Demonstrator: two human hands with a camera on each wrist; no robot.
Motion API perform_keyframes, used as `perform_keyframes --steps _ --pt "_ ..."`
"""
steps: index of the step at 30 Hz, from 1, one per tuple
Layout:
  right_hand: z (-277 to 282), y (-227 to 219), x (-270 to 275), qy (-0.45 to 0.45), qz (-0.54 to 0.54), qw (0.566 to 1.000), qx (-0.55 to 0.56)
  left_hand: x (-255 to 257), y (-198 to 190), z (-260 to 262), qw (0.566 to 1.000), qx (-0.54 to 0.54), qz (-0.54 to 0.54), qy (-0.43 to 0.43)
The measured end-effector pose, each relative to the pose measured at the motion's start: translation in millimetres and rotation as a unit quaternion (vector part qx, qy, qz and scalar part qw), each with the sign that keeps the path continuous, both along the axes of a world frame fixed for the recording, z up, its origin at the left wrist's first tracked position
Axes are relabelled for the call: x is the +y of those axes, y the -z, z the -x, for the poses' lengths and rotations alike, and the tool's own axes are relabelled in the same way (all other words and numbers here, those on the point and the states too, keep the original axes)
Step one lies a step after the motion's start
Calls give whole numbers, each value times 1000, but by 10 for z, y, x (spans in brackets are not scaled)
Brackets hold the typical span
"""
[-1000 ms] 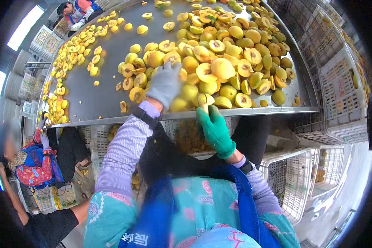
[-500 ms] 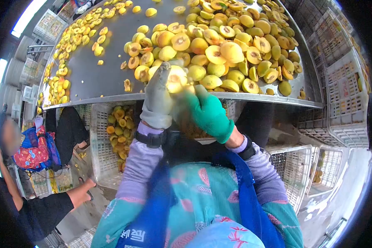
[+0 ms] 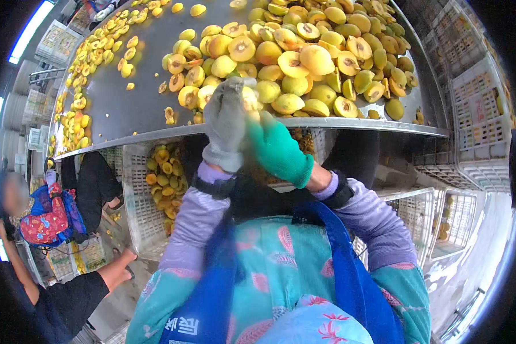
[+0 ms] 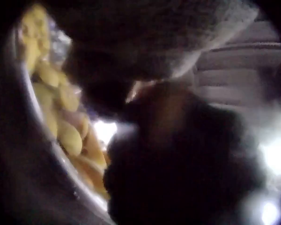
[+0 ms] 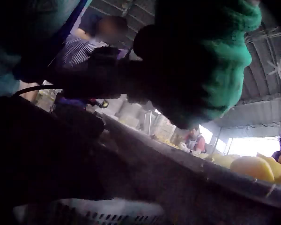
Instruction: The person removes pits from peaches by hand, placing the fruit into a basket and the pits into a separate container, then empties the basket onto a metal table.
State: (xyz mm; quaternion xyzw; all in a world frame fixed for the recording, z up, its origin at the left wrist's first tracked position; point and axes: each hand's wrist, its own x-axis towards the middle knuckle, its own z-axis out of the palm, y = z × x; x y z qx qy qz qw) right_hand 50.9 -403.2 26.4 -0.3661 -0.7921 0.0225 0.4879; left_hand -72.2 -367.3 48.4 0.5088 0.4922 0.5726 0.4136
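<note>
Our left hand [image 3: 226,123], in a grey glove, curls round a yellow fruit [image 3: 250,102] just above the near edge of the metal table [image 3: 132,112]. Our right hand [image 3: 276,150], in a green glove, meets it from the right; its grip we cannot tell. Halved fruit [image 3: 304,63] is heaped beyond.

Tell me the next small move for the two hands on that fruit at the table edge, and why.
Probably twist the fruit apart. The left hand in the grey glove and the right hand in the green glove both grip it at the table rim, above the crate that holds fruit. Whether it is already cut is blurred.
</note>
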Motion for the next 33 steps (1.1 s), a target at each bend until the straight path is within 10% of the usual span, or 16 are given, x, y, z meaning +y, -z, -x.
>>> perform_keyframes --steps 2,4,9,16,21,24,28,33 --pt "36 65 47 15 -6 1000 19 50 -18 -89 999 -51 15 0" --pt "-116 116 81 -30 145 989 0 115 -86 77 972 193 -110 75" --pt "112 70 -115 34 78 995 49 67 -63 -73 992 -41 123 -4" --pt "14 86 -68 0 243 962 126 -18 -109 -153 992 -106 57 39" --pt "-4 -1 -43 21 188 976 105 27 -41 -204 955 252 -157 -30" --pt "-7 -15 -52 39 115 988 92 17 -54 -203 960 246 -134 -22" --pt "35 107 -36 26 204 967 151 21 -46 -279 996 -39 -81 25" --pt "-79 134 -14 -8 206 972 114 93 -153 -88 988 43 -51 140"
